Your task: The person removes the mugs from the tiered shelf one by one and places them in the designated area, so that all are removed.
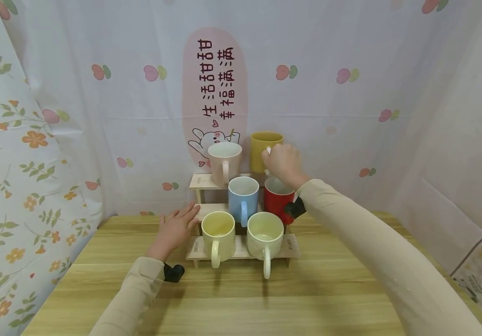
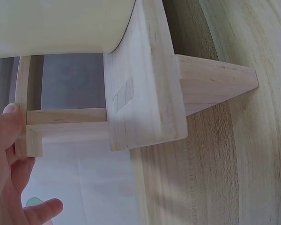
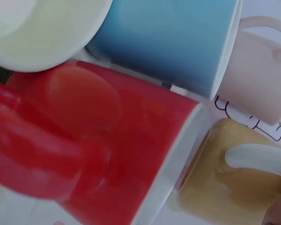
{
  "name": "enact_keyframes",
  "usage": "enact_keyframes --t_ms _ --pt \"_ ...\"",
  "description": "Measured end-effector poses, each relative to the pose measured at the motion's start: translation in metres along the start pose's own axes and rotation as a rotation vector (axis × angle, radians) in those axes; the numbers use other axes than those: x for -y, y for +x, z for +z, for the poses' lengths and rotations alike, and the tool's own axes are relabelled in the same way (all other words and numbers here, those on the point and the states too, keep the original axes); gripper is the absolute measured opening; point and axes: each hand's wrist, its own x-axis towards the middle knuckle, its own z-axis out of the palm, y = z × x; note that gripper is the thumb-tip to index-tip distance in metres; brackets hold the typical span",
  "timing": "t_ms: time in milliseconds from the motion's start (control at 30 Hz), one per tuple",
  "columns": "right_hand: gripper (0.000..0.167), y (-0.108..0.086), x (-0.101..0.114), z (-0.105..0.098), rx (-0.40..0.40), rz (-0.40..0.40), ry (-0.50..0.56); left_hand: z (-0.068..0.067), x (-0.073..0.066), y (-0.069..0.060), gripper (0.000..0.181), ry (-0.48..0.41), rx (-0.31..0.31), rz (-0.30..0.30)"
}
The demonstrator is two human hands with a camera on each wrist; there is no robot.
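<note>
At the upper right of the wooden rack [image 1: 199, 181], my right hand [image 1: 284, 163] grips the pale handle of a mustard-yellow mug [image 1: 259, 151]. Whether its base touches the top shelf cannot be told. In the right wrist view this mug [image 3: 225, 187] is beyond the red mug [image 3: 131, 122], with fingertips at the frame's edge. My left hand [image 1: 174, 232] rests on the middle shelf's left end, fingers spread; the left wrist view shows the hand [image 2: 9, 173] touching the rack's side [image 2: 65, 116]. A pink mug [image 1: 224, 163] stands on the top shelf.
The middle shelf holds a blue mug [image 1: 243, 198] and a red mug [image 1: 276, 200]. On the bottom shelf stand a yellow mug [image 1: 218, 238] and a pale green mug [image 1: 264, 235], handles forward. The rack is on a wooden table [image 1: 329, 298] before a printed curtain [image 1: 329, 37].
</note>
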Motion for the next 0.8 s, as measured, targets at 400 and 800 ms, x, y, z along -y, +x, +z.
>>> enact_keyframes --t_ms 400,800 --pt "0.047 -0.001 -0.014 -0.009 -0.021 0.007 0.028 -0.001 0.001 0.000 0.048 -0.009 0.013 -0.010" --pt "0.047 -0.007 -0.034 -0.012 -0.051 -0.023 0.024 0.001 0.003 0.001 0.049 -0.009 0.013 -0.003"
